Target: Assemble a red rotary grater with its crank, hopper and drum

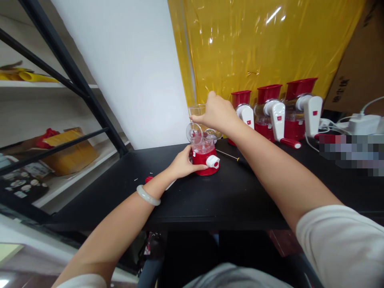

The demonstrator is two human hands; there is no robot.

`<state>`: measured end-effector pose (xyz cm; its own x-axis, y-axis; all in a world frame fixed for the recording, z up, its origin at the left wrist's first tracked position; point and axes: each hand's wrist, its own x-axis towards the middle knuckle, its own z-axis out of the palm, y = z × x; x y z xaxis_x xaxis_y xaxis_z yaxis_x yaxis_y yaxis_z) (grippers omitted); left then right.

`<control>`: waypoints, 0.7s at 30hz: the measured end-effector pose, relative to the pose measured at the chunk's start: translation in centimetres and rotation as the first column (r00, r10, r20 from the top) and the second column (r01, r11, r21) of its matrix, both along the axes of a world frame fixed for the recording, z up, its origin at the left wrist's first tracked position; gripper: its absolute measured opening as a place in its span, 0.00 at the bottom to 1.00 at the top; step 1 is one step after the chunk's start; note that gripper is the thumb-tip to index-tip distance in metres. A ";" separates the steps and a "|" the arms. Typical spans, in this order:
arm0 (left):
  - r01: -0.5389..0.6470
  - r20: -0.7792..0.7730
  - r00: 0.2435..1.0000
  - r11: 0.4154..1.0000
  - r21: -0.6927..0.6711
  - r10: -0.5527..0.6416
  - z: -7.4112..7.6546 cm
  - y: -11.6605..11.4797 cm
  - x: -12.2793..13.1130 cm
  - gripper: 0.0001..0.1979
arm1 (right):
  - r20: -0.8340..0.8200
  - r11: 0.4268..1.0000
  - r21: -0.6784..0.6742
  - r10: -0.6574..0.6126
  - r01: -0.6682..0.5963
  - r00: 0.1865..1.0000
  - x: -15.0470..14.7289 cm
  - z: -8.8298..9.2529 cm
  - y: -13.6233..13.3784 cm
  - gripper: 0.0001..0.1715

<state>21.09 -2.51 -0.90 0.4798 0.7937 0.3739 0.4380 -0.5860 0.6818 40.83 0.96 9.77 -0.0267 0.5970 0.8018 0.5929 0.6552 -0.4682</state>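
A red base (pixel 205 160) with a white knob (pixel 213 161) on its front stands upright on the black table (pixel 195 200). My left hand (pixel 181 162) wraps round its left side, thumb across the front. Above the base sits a clear plastic housing (pixel 196 134) with round openings. Its upper part is in the grip of my right hand (pixel 213 110), whose fingers are partly hidden behind it. Below my left wrist lies a red-handled white piece (pixel 149 179), mostly covered by the arm.
Three red and white crank devices (pixel 241 108), (pixel 271 112), (pixel 303 108) stand at the back right. A thin screwdriver (pixel 229 155) lies behind the base. White cables and a charger (pixel 364 124) are at the far right. Shelves (pixel 69 180) hold boxes on the left.
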 end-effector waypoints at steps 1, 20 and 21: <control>-0.006 0.002 1.000 1.000 -0.003 0.006 0.0 0.0 0.0 0.43 | -0.013 1.000 0.010 0.003 -0.003 1.000 -0.1 -0.1 0.0 0.43; -0.010 -0.062 0.998 1.000 0.021 0.011 0.8 0.0 -0.4 0.44 | -0.004 0.999 0.000 -0.048 0.048 0.999 -0.8 0.6 -2.0 0.39; 0.004 -0.063 0.998 1.000 0.019 -0.003 1.0 0.1 -0.6 0.44 | 0.000 0.999 -0.013 -0.043 0.043 0.999 -0.4 0.9 -2.0 0.37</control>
<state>20.53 -2.41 0.07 0.5056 0.7849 0.3581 0.4777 -0.6003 0.6414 40.45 -1.08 10.63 -0.0005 0.6084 0.7937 0.6199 0.6230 -0.4771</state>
